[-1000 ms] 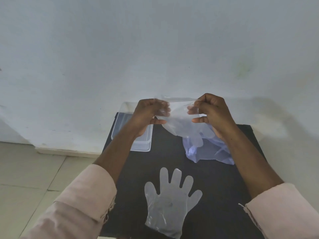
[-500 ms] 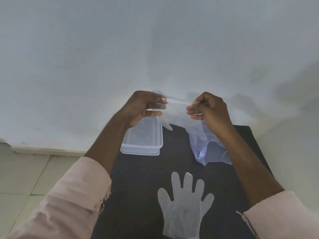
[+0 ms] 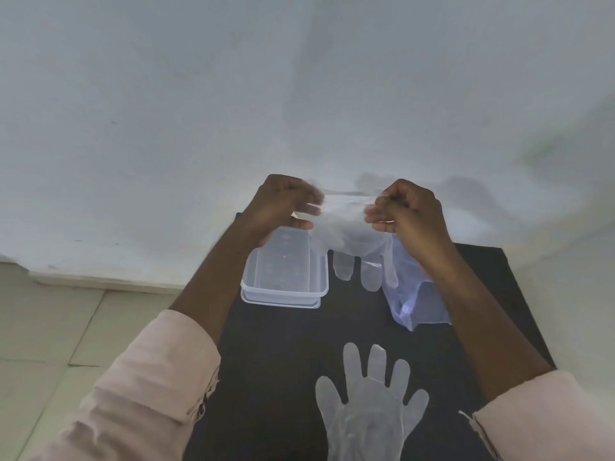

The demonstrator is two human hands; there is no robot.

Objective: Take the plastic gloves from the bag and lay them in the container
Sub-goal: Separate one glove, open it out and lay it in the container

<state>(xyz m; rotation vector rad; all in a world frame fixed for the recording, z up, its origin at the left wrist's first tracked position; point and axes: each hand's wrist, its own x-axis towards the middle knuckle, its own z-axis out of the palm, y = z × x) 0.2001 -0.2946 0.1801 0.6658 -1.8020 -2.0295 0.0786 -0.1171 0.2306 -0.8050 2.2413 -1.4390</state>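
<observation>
My left hand (image 3: 281, 207) and my right hand (image 3: 407, 211) each pinch a corner of the cuff of a clear plastic glove (image 3: 352, 241), stretched between them in the air with its fingers hanging down. Below the left hand sits a clear rectangular plastic container (image 3: 283, 291). A bluish plastic bag (image 3: 411, 294) lies on the table under my right forearm. A second clear glove (image 3: 366, 404) lies flat, fingers spread, near the table's front edge.
Everything rests on a small black table (image 3: 283, 361) pushed against a pale wall (image 3: 299, 94). Tiled floor (image 3: 50, 327) shows to the left. Pink sleeves cover my forearms near the bottom corners.
The held glove has opened out and now hangs lower, its fingers dangling over the table beside the container. The camera view has shifted, so the table appears lower and further right.
</observation>
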